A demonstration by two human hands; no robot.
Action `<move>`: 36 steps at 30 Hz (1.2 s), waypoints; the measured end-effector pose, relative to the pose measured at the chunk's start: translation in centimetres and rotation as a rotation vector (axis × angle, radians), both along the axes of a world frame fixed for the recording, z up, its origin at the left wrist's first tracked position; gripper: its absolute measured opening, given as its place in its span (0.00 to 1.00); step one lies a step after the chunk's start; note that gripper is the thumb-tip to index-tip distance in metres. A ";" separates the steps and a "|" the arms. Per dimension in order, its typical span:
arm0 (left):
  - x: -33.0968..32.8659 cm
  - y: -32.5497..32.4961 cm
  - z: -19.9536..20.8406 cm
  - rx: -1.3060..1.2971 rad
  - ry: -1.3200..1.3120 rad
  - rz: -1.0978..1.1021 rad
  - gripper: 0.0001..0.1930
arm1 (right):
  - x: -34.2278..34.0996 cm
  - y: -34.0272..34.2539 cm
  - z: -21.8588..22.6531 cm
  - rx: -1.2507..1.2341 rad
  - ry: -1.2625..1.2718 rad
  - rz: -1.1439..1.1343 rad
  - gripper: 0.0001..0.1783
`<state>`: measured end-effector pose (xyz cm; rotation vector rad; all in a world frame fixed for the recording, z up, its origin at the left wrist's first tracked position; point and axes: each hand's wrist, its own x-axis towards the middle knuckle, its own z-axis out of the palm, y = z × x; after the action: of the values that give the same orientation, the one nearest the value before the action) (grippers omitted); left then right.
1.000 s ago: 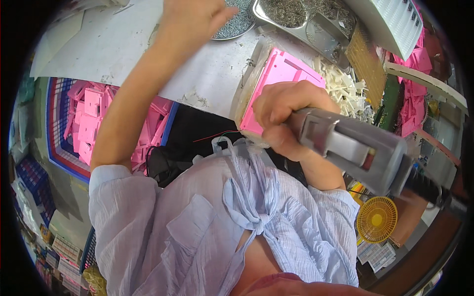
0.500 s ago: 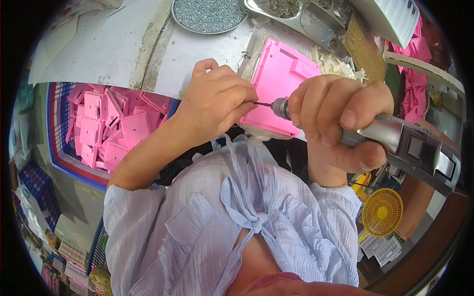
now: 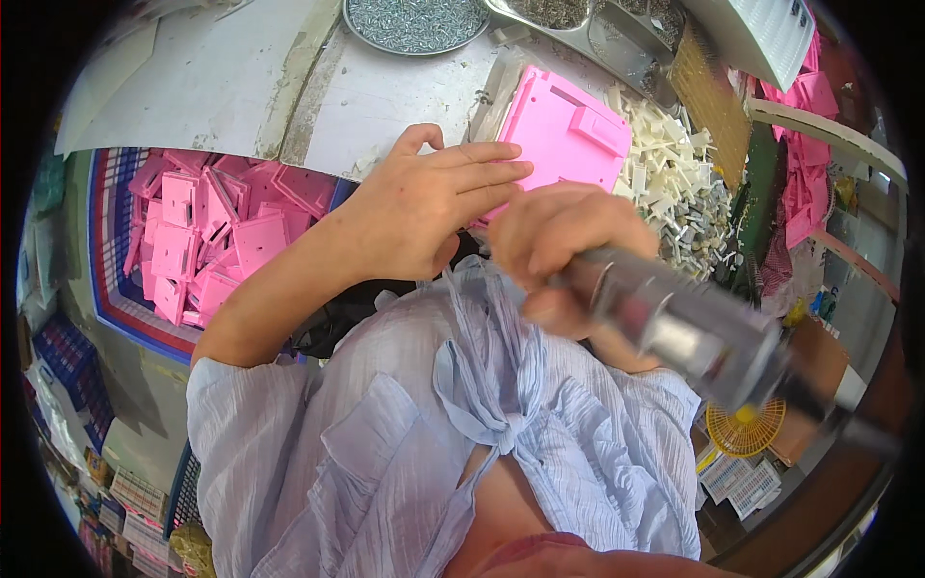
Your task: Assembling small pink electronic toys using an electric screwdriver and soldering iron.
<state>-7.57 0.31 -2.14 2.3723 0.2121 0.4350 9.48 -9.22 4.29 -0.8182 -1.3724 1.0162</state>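
A square pink plastic panel (image 3: 568, 130) with a raised block lies on the white table in front of me. My left hand (image 3: 429, 197) rests at its left edge, fingers stretched out flat toward it. My right hand (image 3: 568, 241) is closed round a grey electric screwdriver (image 3: 689, 332), which is blurred by motion and slants down to the right. Its bit is hidden behind the right hand, over the panel's near edge. Whether a screw sits there I cannot tell.
A blue and red basket (image 3: 145, 332) of pink panels stands at left. Beyond the work are a round tray (image 3: 416, 48) of screws and a metal compartment tray (image 3: 617, 48). Small white pieces (image 3: 665, 154) are heaped right of the panel. A yellow basket (image 3: 747, 429) is at lower right.
My right hand has brought the screwdriver left and closer to the panel's near edge. My left fingers have left the bit's tip and straightened out over the panel's left edge.
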 end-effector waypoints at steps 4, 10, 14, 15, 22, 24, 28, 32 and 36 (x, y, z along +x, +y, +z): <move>0.1 -0.3 -0.1 0.050 -0.012 0.040 0.32 | 0.1 0.8 -0.9 0.131 -0.064 0.085 0.16; 1.0 0.1 1.5 0.105 0.126 0.013 0.28 | 4.6 -1.2 1.5 0.048 0.050 -0.114 0.16; 5.1 -1.3 2.7 0.073 -0.097 0.069 0.27 | 10.0 -3.5 3.5 0.138 0.105 -0.380 0.15; 6.3 -1.6 2.5 0.149 -0.058 0.058 0.26 | 11.0 -3.8 3.2 0.129 0.099 -0.403 0.14; 8.4 -2.9 1.7 0.352 0.111 0.081 0.23 | 13.3 -3.1 -1.2 0.110 0.011 -0.499 0.11; 8.5 -3.0 1.7 0.358 0.128 0.097 0.23 | 13.0 -2.3 -1.2 0.153 -0.021 -0.530 0.11; 8.5 -3.2 1.9 0.346 0.129 0.103 0.21 | 12.8 -1.5 -2.6 0.185 -0.010 -0.428 0.14; 8.4 -3.1 1.6 0.351 0.132 0.098 0.23 | 12.4 -3.0 -0.4 0.050 -0.009 -0.496 0.18; 8.4 -3.1 1.5 0.358 0.133 0.103 0.23 | 11.0 -5.7 1.3 -0.028 0.087 -0.421 0.21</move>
<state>0.84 -2.83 -0.66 2.7545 0.3428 0.3894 20.47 -14.91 5.60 -1.0199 -1.0549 0.7328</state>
